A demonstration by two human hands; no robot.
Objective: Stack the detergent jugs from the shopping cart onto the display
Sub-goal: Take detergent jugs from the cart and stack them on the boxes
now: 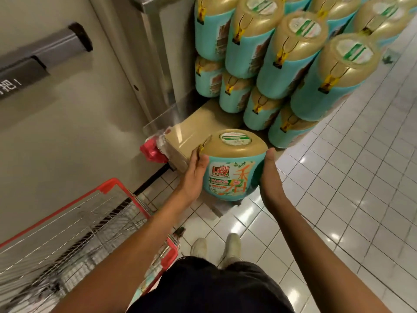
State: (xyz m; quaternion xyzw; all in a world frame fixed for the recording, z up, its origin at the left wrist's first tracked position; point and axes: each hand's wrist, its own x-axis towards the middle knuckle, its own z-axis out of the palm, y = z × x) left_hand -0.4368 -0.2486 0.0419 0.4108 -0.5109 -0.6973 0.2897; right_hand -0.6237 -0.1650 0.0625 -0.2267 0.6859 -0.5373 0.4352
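I have the jug (230,168) dead centre, my left hand (195,172) pressed to its 9 o'clock side and my right hand (269,175) to its 3 o'clock side, at the near end of the cardboard base (198,127). Behind it, toward 1 o'clock, the stacked jugs (293,64) stand on that base. The shopping cart (90,222) sits at 8 o'clock, against the wall (56,132).

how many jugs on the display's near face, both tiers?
8. Four jugs on the upper tier; four beneath them. More stand behind, partly cut off, so uncounted.
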